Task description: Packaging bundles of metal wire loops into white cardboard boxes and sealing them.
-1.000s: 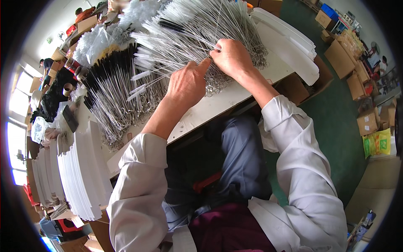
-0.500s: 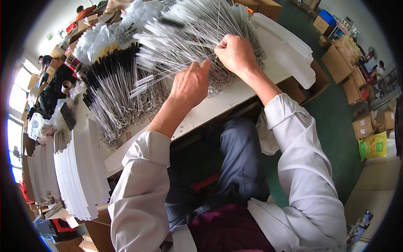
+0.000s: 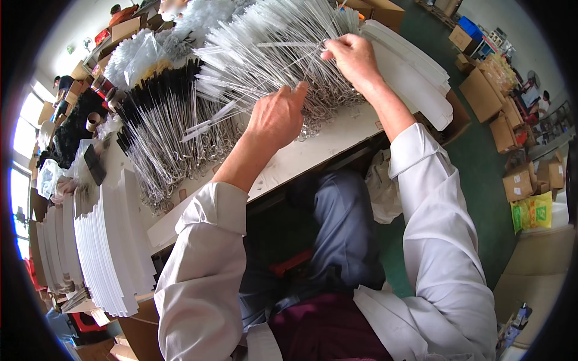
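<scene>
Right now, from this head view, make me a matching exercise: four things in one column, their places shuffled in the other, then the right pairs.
Things
1. White-bristled metal-wire brushes
2. Yellow-and-green plastic bag
3. Black-bristled metal-wire brushes
4. Blue box-shaped container

Places
A. Upper right background
B. Left of the white-bristled brushes
C. Beside both the left hand and right hand
D. Far right, below the brown cardboard boxes

Pairs: 1-C, 2-D, 3-B, 4-A

Windows (image 3: pixel 26 133) glare white at left amid fisheye distortion.
</scene>
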### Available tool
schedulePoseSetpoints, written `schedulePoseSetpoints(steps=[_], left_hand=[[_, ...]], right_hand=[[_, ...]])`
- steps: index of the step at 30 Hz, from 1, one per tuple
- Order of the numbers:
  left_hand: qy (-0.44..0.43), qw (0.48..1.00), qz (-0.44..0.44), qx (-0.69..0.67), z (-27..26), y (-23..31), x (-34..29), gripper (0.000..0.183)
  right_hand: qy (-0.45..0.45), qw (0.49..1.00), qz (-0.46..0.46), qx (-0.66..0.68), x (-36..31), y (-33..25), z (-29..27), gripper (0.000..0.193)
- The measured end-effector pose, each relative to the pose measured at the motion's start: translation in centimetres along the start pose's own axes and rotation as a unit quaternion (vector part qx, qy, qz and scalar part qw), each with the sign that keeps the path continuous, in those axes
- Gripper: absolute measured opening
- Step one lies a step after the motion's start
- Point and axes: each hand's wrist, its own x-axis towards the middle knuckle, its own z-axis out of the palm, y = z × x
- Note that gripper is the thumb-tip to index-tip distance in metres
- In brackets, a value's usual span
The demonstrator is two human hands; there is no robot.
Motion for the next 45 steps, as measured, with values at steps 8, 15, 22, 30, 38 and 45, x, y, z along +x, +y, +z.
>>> schedulePoseSetpoints(steps=[8,15,22,30,38,45], left_hand=[[0.011,0.999,-0.009,-0.033,1.0,-0.3,0.4,0.061],[0.022,1.0,-0.006,-0.013,1.4,-1.0,0.0,0.062],[0.004,0.999,-0.023,-0.035,0.7,-0.7,0.0,0.066],[0.084,0.99,-0.056,-0.095,-1.9,-1.2,-2.7,0.053],[0.081,0.858,-0.006,-0.508,-11.9,4.6,-7.7,0.027],[0.092,0.86,0.019,-0.502,-14.2,4.5,-11.7,0.022]], right_hand=[[0.104,0.97,-0.03,0.217,6.6,1.2,-8.4,0.019],[0.184,0.962,-0.066,0.193,7.6,-4.8,-13.2,0.019],[0.124,0.944,-0.149,0.268,5.7,-12.6,-16.5,0.016],[-0.114,0.95,-0.13,0.259,0.2,-20.6,-14.8,0.013],[-0.407,0.895,-0.053,0.177,-5.1,-22.5,-11.0,0.02],[-0.485,0.848,0.029,0.21,-7.9,-21.9,-5.0,0.027]])
